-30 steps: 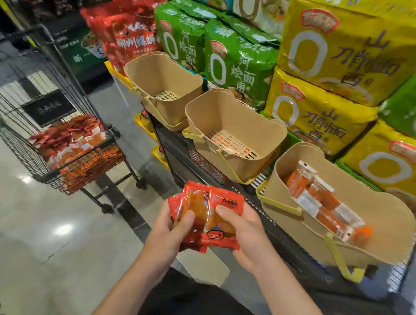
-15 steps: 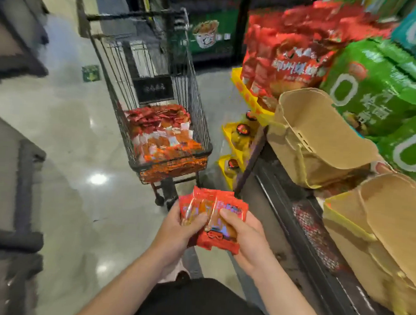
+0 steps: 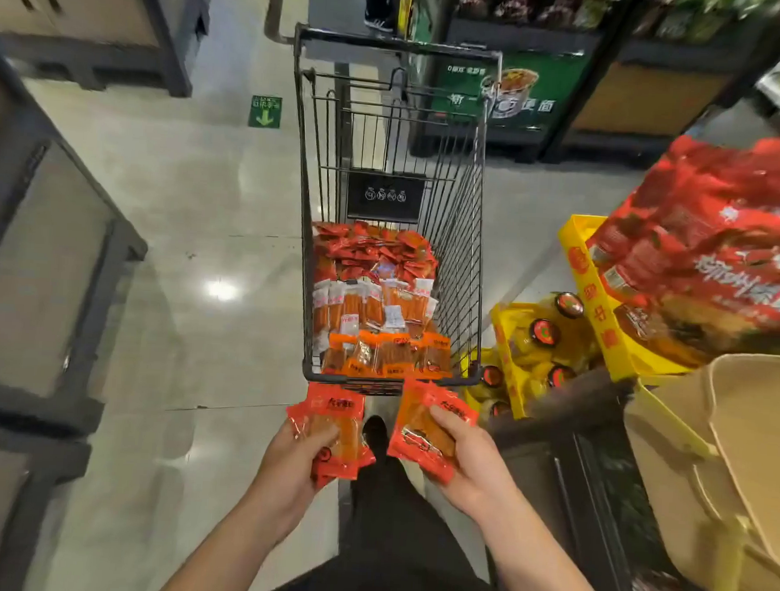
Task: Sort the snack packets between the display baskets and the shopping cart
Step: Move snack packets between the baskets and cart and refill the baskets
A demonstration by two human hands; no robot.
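Shop floor stretches past the cart (image 3: 391, 213). Just before its near rim, left hand (image 3: 293, 465) and right hand (image 3: 469, 467) each grip red packets (image 3: 334, 433), fingers curled round them, likely to drop in.

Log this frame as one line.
left hand: holds red packets | right hand: holds red packets | cart: ahead, part-filled

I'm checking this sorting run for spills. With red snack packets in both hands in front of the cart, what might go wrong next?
The left hand grips several stacked packets; one might slip to the floor. The right hand holds its packets short of the cart rim, so a toss may fall short.
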